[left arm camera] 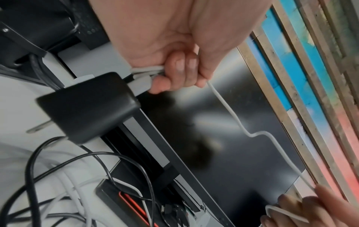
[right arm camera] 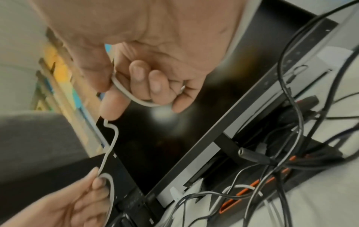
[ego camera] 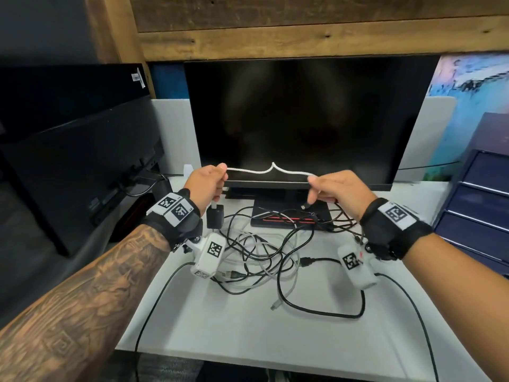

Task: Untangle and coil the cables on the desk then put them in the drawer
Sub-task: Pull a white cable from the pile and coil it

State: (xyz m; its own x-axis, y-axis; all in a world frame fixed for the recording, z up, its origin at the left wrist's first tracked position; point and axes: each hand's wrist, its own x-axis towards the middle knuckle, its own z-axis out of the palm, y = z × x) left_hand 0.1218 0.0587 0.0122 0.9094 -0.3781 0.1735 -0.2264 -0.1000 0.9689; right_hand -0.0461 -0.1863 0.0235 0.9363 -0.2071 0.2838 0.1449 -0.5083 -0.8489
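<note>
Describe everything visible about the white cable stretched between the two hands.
The white cable is thin, round and looks rubbery. It runs nearly level in front of the dark monitor, raised above the desk, with a small kink near its middle. The left hand grips loops of it; its end there plugs into a hanging black charger block. The right hand pinches the other side.

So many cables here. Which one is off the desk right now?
The thin white cable, stretched between the left hand and right hand before the monitor. The others lie tangled on the desk.
</note>
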